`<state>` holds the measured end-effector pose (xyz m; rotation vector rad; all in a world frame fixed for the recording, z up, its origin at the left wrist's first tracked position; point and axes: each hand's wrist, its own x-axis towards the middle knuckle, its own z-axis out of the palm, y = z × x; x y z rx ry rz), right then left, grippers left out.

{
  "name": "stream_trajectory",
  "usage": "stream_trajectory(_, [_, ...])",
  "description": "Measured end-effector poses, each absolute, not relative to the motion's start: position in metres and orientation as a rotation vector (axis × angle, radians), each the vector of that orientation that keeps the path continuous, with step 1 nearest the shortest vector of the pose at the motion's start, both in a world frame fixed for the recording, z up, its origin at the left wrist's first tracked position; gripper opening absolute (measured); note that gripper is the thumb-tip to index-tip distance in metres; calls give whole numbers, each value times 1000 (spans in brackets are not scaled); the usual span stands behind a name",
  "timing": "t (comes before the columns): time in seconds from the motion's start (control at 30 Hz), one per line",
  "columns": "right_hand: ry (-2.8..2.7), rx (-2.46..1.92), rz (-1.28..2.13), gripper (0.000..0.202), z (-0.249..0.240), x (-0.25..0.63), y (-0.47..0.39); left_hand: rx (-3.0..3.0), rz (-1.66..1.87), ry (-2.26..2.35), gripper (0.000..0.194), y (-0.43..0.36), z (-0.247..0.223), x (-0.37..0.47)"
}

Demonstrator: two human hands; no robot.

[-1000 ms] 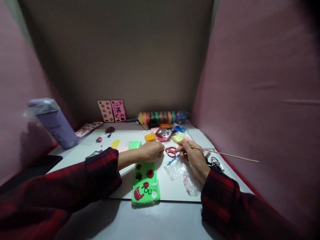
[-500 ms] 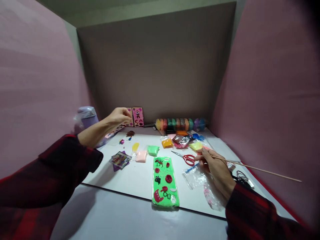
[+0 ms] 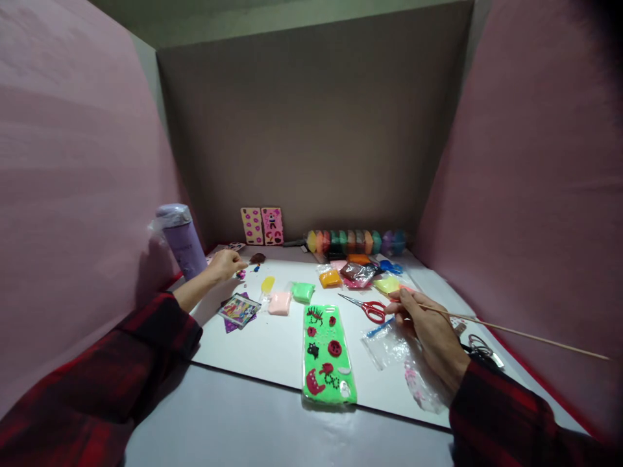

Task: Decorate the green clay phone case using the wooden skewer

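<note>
Right hand [image 3: 432, 331], right of centre: grip closed on a thin wooden stick [image 3: 516, 329], thumb against fingers, long end running out toward the right edge of the frame. Left hand [image 3: 226, 264], left of centre: fingers bunched toward the thumb just beside small pink-purple bits [image 3: 241, 275]; can't tell how far that grip is closed or whether anything is in it. Green case [image 3: 324, 337] lies flat at lower centre, on the front edge of the white board [image 3: 263, 353], with red and black shapes on its face; neither hand touches it. Red-handled scissors [image 3: 374, 312] sit between the case and the right hand, blades toward upper left. Clear bag [image 3: 384, 347] is below the scissors, next to the right hand. Pink packet [image 3: 280, 303] and green packet [image 3: 302, 292] are side by side above the case. Cards [image 3: 241, 310] are stacked below the left hand. Purple tumbler [image 3: 183, 246] stands at left, counter [image 3: 233, 421] shows along the bottom
</note>
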<state>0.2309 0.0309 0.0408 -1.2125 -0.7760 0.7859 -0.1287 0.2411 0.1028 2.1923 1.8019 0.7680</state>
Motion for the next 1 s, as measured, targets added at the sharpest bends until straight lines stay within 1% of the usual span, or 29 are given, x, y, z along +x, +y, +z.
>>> stream_trajectory(0.13, [-782,-1212,775,39,40,231,31,2247,722,1795,13,247,97,-125])
stream_trajectory(0.3, [-795,-1225,787,38,38,232,32,2313,670,1771,16,249,95,-121])
stream_trajectory(0.4, [-803,-1227,788,37,38,232,32,2332,695,1798,12,246,99,-121])
stream_trajectory(0.57, [-816,-1156,842,37,43,230,30,2364,752,1803,11,226,112,-108])
stream_trajectory(0.67, [-825,-1049,939,38,47,229,28,2401,736,1675,15,204,117,-85])
stream_trajectory(0.83, [-854,-1025,1013,37,51,230,27,2434,635,1404,25,157,113,-37])
stream_trajectory(1.0, [-911,-977,1140,33,50,230,27,2337,527,1073,17,117,112,6])
